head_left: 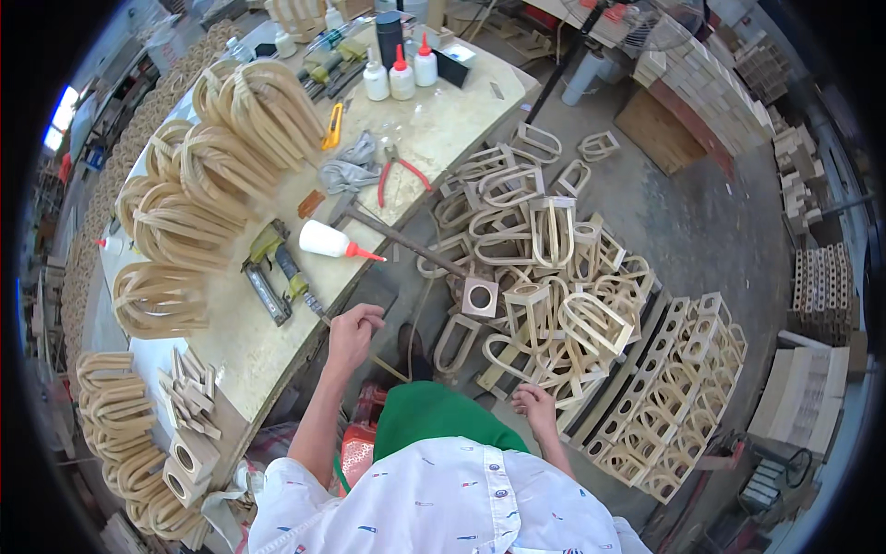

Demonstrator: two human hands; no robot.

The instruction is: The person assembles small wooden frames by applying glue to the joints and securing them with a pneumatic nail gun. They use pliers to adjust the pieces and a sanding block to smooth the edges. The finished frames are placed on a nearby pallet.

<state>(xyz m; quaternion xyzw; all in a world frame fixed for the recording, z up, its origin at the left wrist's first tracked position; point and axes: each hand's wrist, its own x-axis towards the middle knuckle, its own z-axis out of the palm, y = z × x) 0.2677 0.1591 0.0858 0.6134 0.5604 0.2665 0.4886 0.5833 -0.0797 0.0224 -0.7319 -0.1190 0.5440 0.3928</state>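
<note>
My left hand hovers beside the table's near edge with its fingers curled in; nothing shows in it. Close to it on the tabletop lies a green air nail gun, its hose end pointing toward my wrist. My right hand is loosely closed and empty, held low by the front of a heap of arched wooden frames. A white glue bottle with a red nozzle lies on its side near the table edge. A hammer sticks out past that edge, above a wooden block with a round hole.
Bundles of bent wooden strips line the left of the table. Red-handled pliers, a yellow cutter, a grey cloth and upright glue bottles lie or stand farther back. Assembled wooden frames stand in rows at right.
</note>
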